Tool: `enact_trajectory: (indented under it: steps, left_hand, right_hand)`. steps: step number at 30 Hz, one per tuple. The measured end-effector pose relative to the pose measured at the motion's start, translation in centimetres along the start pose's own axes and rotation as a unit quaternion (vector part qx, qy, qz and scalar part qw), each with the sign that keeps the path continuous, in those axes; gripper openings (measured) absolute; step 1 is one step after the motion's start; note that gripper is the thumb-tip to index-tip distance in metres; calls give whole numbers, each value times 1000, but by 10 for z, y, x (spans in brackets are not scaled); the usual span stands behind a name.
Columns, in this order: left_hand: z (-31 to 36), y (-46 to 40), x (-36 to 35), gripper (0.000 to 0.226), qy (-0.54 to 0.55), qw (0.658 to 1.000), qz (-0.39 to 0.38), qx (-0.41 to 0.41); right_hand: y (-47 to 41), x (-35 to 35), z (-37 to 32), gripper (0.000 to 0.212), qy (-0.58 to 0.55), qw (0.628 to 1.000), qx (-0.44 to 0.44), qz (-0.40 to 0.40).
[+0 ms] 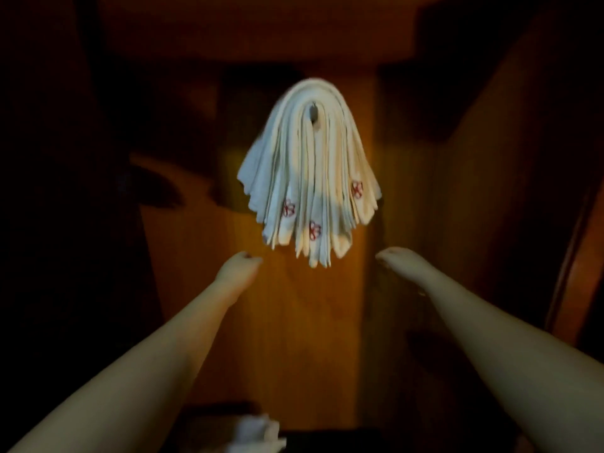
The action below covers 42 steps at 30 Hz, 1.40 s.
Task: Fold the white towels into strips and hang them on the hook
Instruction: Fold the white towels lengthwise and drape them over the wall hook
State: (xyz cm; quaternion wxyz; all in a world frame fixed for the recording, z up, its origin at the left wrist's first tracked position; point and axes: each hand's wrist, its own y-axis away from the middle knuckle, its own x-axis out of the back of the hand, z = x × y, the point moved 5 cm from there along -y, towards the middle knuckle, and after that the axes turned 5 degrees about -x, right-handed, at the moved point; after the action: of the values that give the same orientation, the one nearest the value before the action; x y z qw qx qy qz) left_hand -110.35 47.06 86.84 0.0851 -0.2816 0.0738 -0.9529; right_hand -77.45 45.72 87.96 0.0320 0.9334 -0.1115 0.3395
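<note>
White towels hung in a thick bundle on the hook; both hands empty beneath it

White cloth dominates the view: from the left, the left hand reaches up with fingers loosely extended, holding nothing and just short of the hanging ends; centre, the white towels, folded into strips and several marked with a small red motif, drape over the hook, both ends falling clear; to the right, the right hand is likewise relaxed, gripping nothing, just beside the bundle's lower edge. Judgement: hanging is largely done, though a pale crumpled cloth at the bottom edge, too blurred to identify, may be another towel awaiting folding. The hook is fixed to a wood panel, warm brown and dimly lit; the surroundings are dark, detail lost in shadow
</note>
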Motion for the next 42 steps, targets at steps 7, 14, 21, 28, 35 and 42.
enact_trajectory:
  steps: [7, 14, 21, 28, 35, 42]
  left_hand:
    - [-86, 132, -65, 52, -126, 969, -207, -54]
    - [-157, 255, -153, 55, -166, 936, -308, -46]
    - [-156, 354, -274, 51, -195, 859, -460, -116]
    - [-106, 445, -432, 55, -242, 790, -552, -115]
    - [-52, 553, -608, 54, -293, 722, -599, -183]
    - [-24, 638, -763, 51, -322, 647, -664, -192]
  right_hand:
    - [129, -72, 119, 50, 108, 987, 1, -117]
    - [275, -102, 277, 63, 164, 972, -97, -133]
    - [398, -86, 438, 67, 179, 946, -229, -145]
    - [491, -27, 592, 66, 165, 911, -341, -165]
    - [547, 48, 729, 63, 131, 877, -414, -208]
    - [582, 114, 858, 61, 106, 837, -497, -202]
